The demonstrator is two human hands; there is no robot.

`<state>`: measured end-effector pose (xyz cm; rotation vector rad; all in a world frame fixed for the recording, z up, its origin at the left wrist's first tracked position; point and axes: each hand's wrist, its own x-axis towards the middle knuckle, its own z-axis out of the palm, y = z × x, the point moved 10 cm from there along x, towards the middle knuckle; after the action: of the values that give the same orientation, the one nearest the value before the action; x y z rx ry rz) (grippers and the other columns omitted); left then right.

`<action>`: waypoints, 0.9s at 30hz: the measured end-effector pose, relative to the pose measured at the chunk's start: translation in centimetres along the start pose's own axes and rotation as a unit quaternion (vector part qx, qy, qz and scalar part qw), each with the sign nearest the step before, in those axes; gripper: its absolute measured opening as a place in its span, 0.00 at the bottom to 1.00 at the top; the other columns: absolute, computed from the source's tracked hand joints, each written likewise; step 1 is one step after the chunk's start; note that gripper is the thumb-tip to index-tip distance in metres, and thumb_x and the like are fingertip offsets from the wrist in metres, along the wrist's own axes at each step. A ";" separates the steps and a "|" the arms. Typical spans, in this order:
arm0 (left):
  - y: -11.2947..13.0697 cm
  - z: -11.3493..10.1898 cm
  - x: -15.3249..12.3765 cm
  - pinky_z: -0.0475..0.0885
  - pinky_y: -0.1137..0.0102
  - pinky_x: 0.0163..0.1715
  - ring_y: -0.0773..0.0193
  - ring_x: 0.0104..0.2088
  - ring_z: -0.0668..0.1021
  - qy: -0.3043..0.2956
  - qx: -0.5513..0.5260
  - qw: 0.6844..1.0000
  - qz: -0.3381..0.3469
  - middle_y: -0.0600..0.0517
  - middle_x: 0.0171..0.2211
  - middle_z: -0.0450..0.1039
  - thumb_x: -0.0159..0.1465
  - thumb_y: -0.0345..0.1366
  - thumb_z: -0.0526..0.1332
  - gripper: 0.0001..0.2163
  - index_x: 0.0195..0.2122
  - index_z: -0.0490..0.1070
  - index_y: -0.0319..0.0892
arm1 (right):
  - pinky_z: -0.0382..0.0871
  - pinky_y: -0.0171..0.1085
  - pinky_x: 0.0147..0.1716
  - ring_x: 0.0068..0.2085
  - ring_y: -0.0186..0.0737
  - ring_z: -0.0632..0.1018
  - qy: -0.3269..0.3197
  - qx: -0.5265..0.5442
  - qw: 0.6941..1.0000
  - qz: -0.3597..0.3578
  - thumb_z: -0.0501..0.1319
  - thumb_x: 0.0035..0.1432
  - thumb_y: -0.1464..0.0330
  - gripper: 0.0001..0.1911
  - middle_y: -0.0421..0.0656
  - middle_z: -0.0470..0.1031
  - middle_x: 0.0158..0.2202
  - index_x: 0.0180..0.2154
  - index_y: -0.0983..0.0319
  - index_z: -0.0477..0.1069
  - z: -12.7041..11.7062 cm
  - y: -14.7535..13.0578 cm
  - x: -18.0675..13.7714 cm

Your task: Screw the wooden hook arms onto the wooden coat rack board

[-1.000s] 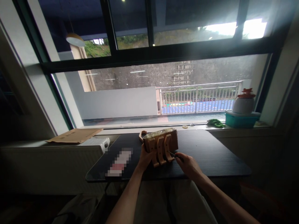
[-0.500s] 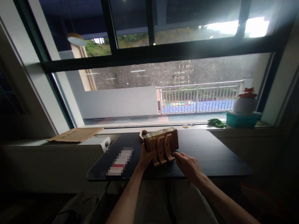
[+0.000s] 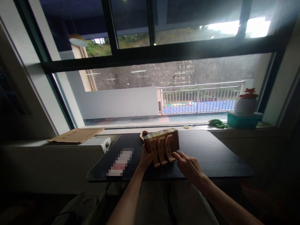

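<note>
A brown cardboard box [image 3: 175,141] with clear tape over its top stands tilted on the dark table. Three curved wooden hooks [image 3: 161,150] with small dark holes sit side by side against its front face. My left hand [image 3: 147,158] is closed round the lower left of the box, with the thumb over the leftmost hook. In my right hand [image 3: 187,162] is a thin dark tool like a screwdriver [image 3: 172,153], its handle mostly hidden by the fingers. Its tip points at the rightmost hook, near a hole. Another wooden piece [image 3: 143,135] lies behind the box on the left.
The black table [image 3: 211,156] reaches the windowsill. A blurred-out flat object [image 3: 120,162] lies on its left. On the sill are a green cloth [image 3: 217,123], a tape roll [image 3: 186,127] and a teal box [image 3: 244,120] under a white jar [image 3: 246,104]. Brown paper [image 3: 76,135] rests on the radiator [image 3: 96,142].
My right hand has turned slightly about the tool, its fingers shifting a little. The box, the hooks and my left hand look the same.
</note>
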<state>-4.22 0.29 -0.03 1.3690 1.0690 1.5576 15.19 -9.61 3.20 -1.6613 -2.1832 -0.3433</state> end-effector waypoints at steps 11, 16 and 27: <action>0.5 0.1 -0.3 0.73 0.66 0.35 0.56 0.38 0.77 0.001 0.002 1.000 -0.006 0.51 0.36 0.74 0.45 0.32 0.71 0.27 0.46 0.63 0.41 | 0.68 0.35 0.35 0.37 0.40 0.78 0.008 0.257 0.959 0.123 0.53 0.57 0.66 0.16 0.41 0.79 0.37 0.45 0.57 0.73 1.9 3.4 0.3; 0.6 0.1 -0.3 0.73 0.67 0.35 0.56 0.39 0.77 0.002 -0.008 1.000 -0.009 0.51 0.37 0.74 0.44 0.32 0.71 0.28 0.46 0.63 0.41 | 0.67 0.35 0.35 0.38 0.41 0.77 -0.001 0.234 0.966 0.114 0.54 0.53 0.70 0.20 0.42 0.77 0.40 0.49 0.58 0.70 2.0 3.3 0.1; 0.8 0.7 -0.5 0.73 0.67 0.35 0.58 0.37 0.78 -0.015 -0.023 1.000 -0.010 0.52 0.35 0.74 0.43 0.32 0.71 0.28 0.46 0.64 0.40 | 0.64 0.33 0.31 0.36 0.37 0.77 -0.010 0.094 0.995 0.029 0.51 0.58 0.74 0.17 0.43 0.73 0.44 0.47 0.57 0.69 1.6 0.8 -0.1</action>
<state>-3.46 -0.40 0.57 1.3417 1.0196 1.5331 15.69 -8.80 1.67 -1.6252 -2.1049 -0.1031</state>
